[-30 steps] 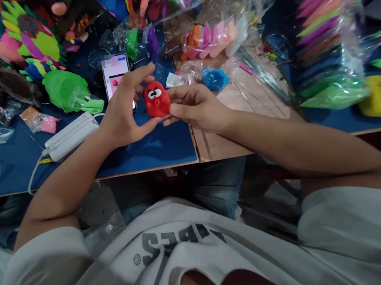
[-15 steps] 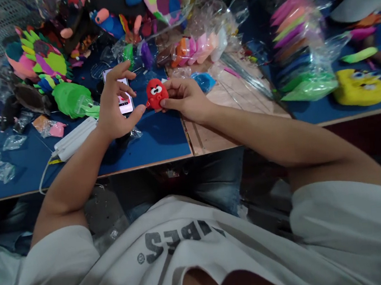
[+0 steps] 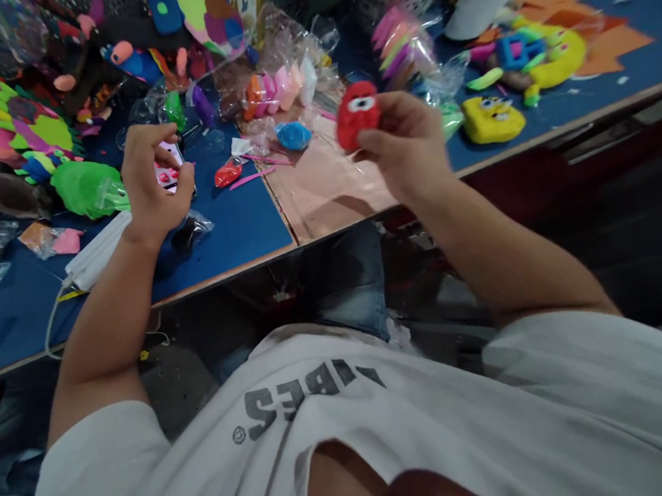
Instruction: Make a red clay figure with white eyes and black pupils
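A red clay figure [image 3: 358, 115] with white eyes is pinched between the thumb and fingers of my right hand [image 3: 408, 141], raised above the wooden board. My left hand [image 3: 155, 180] holds nothing; its fingers are bent, with a gap between them and the thumb. Partly behind that hand lies a phone [image 3: 170, 169] with a lit screen, its left side hidden. Between my hands are a red packet [image 3: 228, 173], pink sticks [image 3: 252, 176] and a blue lump in clear wrap [image 3: 294, 134].
A white power bank [image 3: 98, 253] with a cable lies by my left forearm. Bagged coloured clay [image 3: 276, 90] sits behind the wooden board [image 3: 324, 185]. A yellow clay figure [image 3: 493, 120] rests to the right, and a green clay piece [image 3: 87, 179] to the left.
My right hand has carried the red figure to the right and up, away from my left hand. My left hand's fingers have curled a little more. The view has turned right.
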The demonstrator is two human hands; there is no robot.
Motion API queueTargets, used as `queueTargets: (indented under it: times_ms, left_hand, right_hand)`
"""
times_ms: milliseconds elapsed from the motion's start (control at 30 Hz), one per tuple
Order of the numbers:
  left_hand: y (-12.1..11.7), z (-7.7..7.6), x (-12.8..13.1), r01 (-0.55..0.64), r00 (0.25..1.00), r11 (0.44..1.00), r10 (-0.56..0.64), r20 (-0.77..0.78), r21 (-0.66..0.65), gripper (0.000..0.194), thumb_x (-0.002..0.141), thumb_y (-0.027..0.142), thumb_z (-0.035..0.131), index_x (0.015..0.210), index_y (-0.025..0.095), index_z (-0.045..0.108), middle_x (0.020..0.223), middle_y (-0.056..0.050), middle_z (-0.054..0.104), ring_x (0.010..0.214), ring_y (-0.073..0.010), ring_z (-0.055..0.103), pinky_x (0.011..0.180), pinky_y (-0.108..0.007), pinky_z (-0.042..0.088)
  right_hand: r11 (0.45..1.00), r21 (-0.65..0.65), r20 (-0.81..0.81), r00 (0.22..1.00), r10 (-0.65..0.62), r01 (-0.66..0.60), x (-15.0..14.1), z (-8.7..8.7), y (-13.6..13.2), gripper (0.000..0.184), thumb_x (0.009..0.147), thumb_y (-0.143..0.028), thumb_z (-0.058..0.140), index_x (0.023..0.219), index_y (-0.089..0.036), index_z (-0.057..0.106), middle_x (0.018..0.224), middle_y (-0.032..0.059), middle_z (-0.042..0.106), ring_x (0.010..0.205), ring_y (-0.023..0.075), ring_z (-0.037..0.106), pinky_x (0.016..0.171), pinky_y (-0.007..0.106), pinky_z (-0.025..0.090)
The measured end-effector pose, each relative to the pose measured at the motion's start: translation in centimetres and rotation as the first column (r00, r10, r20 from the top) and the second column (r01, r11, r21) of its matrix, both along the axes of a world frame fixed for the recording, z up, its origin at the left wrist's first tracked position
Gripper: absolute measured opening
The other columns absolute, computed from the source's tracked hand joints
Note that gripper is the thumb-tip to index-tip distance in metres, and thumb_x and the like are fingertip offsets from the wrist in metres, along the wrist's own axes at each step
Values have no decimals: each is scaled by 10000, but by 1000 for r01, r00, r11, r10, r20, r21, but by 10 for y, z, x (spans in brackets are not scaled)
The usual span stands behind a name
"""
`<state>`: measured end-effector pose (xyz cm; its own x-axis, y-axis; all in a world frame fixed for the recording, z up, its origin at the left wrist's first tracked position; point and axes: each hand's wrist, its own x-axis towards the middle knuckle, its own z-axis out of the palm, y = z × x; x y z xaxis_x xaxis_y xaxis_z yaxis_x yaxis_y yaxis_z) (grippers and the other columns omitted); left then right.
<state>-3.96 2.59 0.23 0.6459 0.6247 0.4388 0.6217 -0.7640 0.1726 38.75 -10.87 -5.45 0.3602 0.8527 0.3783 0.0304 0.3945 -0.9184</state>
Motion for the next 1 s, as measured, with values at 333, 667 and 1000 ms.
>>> queueTargets:
  times_ms: [333, 667, 1000]
  left_hand:
    - [6, -15, 4, 62, 997, 995, -65, 46, 75, 656, 1241, 743, 334, 1733, 310, 299, 1498, 16, 665, 1326, -196, 510, 1206, -583, 438]
    - [4, -15, 10, 47, 961, 994, -73, 268, 102, 503, 1184, 664, 498, 1485, 291, 651, 1316, -52, 805, 1218, -245, 687, 1171, -626, 557]
    - [-1, -10, 7, 22, 979, 999, -27, 203, 31, 609, 1033, 632, 673, 1572, 349, 662, 1249, -105, 848, 1354, -388, 739, 1183, -715, 555]
  right_hand:
    - [840, -418, 21, 928, -372, 346, 159, -16, -111, 305, 570, -165, 898, 798, -299, 747, 706, 28, 661, 566, 194, 525, 619, 438, 352]
    - [773, -633, -62, 998, 0, -39, 152, -18, -42, 488, 639, -111, 801, 1096, -280, 772, 645, -43, 633, 467, 118, 360, 571, 424, 192]
    - [689, -641, 105, 928, -358, 338, 154, -8, -58, 493, 696, 203, 788, 922, -235, 791, 496, -77, 600, 365, 119, 432, 496, 377, 218]
